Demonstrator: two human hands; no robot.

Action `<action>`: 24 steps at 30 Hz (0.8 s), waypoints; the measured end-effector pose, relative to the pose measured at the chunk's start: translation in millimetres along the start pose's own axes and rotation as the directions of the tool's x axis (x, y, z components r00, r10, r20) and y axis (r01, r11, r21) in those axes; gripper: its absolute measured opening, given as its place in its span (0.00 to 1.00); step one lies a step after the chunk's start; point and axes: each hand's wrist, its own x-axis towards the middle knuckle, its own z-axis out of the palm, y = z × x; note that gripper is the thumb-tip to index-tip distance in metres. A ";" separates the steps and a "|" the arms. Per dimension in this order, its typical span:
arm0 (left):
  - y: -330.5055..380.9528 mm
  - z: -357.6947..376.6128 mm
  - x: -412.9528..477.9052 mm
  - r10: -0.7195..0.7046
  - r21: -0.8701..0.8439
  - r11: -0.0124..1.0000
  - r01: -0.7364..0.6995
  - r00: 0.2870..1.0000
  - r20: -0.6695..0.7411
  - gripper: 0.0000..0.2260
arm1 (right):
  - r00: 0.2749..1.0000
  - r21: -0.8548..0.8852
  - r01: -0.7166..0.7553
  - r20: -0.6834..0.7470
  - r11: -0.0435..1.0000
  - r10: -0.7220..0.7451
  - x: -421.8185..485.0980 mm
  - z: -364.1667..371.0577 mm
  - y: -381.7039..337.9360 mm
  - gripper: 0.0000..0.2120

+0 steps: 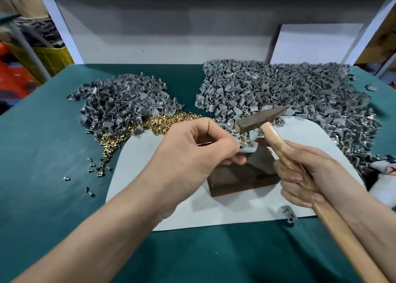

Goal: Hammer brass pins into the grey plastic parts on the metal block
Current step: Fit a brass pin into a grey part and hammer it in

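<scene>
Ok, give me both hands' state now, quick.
Left hand: pinching a grey plastic part on the metal block.
Right hand: gripping the hammer by its handle.

Metal block (242, 176) on mat (214, 214); pin heap (165, 122) behind-left; left part pile (120, 102) beyond; right part pile (289, 87) behind-right.

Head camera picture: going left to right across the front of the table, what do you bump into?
loose brass pins → left hand, pinching a grey part → metal block → right hand, gripping the hammer
</scene>
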 end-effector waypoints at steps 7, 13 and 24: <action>-2.1 1.8 1.7 -0.003 -0.076 0.997 0.007 0.999 0.053 0.05 | 0.999 -0.012 -0.015 0.052 1.000 0.015 -4.0 1.8 4.2 0.07; -43.7 -5.0 20.5 0.188 0.417 0.899 -0.132 0.978 -0.095 0.05 | 0.997 -0.369 0.055 -0.031 0.928 -0.071 -17.4 11.9 -7.1 0.07; -94.7 -2.9 27.7 0.215 0.509 0.858 -0.074 0.950 -0.225 0.09 | 0.881 -0.971 0.223 0.164 0.086 -0.443 -47.9 41.6 -25.2 0.24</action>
